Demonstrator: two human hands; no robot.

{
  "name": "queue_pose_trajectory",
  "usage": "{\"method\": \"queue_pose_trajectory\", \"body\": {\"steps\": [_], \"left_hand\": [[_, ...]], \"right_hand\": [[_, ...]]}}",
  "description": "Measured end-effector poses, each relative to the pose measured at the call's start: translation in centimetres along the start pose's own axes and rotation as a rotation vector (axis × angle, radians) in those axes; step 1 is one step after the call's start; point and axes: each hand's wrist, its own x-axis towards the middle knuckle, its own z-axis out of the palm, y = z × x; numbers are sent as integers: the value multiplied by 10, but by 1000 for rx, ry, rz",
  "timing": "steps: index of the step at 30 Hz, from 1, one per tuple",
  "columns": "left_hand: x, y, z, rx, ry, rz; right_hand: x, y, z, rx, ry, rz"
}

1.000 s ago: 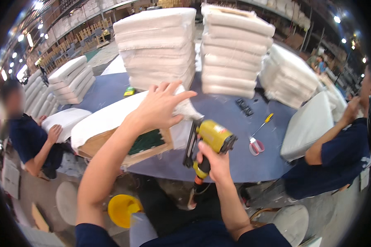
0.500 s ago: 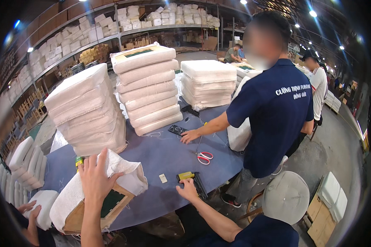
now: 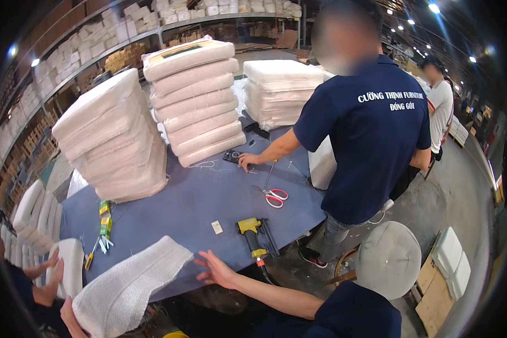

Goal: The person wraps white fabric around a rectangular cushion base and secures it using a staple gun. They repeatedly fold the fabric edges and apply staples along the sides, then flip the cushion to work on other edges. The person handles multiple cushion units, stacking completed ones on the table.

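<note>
Furniture workshop/warehouse: cushion stacks [image 3: 194,101] on blue worktable [image 3: 208,197], staple gun [image 3: 253,234], stock racks [image 3: 96,45] w/ boxes, co-workers

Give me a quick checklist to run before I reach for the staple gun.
1. Right hand free: ok, open, fingers spread beside the cushion.
2. Staple gun in sight: ok, lying on the table, apart from that hand.
3. Left hand grip on the cushion: cannot tell, mostly hidden.
4. Scissors out of the way: ok, farther up the table.
5. Co-worker's hand away from the gun: ok, resting beyond the scissors.
</note>
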Motion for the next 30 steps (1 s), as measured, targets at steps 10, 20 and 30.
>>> {"method": "queue_pose_trajectory", "body": {"steps": [10, 20, 30], "left_hand": [[-59, -33, 1, -140, 438, -74], [-266, -5, 188, -541, -361, -615], [-50, 50, 144, -987, 164, -223]], "right_hand": [[3, -106, 121, -89, -17, -459], [6, -211, 244, -1018, -68, -1387], [-100, -99, 202, -1118, -107, -1226]]}}
